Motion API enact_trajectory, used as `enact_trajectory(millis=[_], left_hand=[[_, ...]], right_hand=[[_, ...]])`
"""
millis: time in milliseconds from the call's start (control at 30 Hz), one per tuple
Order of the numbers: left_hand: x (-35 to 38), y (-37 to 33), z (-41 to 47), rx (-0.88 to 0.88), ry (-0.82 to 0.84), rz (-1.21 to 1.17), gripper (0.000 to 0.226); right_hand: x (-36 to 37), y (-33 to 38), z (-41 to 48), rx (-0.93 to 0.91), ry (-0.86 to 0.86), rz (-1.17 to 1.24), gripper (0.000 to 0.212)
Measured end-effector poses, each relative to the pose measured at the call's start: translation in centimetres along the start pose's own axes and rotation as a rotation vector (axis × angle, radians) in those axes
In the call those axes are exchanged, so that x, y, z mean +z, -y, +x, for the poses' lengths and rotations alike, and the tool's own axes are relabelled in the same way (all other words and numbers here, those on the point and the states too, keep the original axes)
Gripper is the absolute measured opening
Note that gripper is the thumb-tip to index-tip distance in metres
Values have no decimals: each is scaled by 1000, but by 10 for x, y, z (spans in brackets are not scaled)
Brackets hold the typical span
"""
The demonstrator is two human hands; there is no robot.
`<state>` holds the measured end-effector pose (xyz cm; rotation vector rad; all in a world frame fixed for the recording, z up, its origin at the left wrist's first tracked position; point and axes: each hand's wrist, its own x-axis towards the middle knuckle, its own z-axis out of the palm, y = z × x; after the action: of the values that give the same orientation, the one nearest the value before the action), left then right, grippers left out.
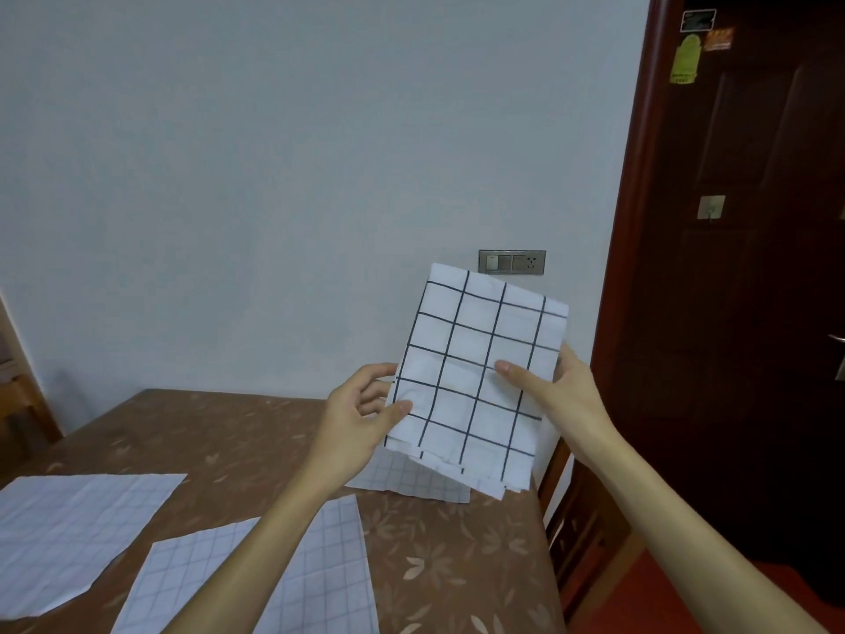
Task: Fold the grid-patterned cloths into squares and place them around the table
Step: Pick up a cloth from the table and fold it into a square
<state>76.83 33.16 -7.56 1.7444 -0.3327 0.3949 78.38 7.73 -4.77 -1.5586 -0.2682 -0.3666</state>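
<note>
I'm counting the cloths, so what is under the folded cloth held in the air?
Below the held cloth, a fine-grid cloth lies on the table. Only its near part shows; the rest is covered, so anything else there is hidden.

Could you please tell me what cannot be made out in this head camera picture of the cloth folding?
- Right hand: its fingers lie behind the folded cloth.
- Far cloth on the table: mostly covered by the held cloth.
- Left cloth and near cloth: cut off by the frame edges.
- Door stickers: print too small to read.
</note>
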Motion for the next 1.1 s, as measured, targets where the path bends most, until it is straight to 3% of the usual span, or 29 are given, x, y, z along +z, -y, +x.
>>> enact_trajectory(millis=[167,333,433,500,767,867,967,1100], left_hand=[[-15,-6,2,-11,14,187,31],[-21,-18,2,5,80,182,28],[-23,-22,3,10,140,225,27],[-25,-21,4,5,159,224,28],[-37,-16,4,-46,159,212,39],[-31,-16,3,-76,210,209,33],[-18,-20,5,-72,267,260,41],[-1,-32,10,-31,202,71,18]], right_hand=[[-17,20,20,-100,-30,-201,86],[-26,32,29,-17,166,-473,62],[-23,30,27,-15,305,-449,35],[-18,29,23,-20,303,-397,23],[-18,33,23,0,250,-285,19],[-16,36,23,-16,258,-265,20],[-10,42,22,-56,306,-273,19],[-3,49,22,-107,294,-298,19]])
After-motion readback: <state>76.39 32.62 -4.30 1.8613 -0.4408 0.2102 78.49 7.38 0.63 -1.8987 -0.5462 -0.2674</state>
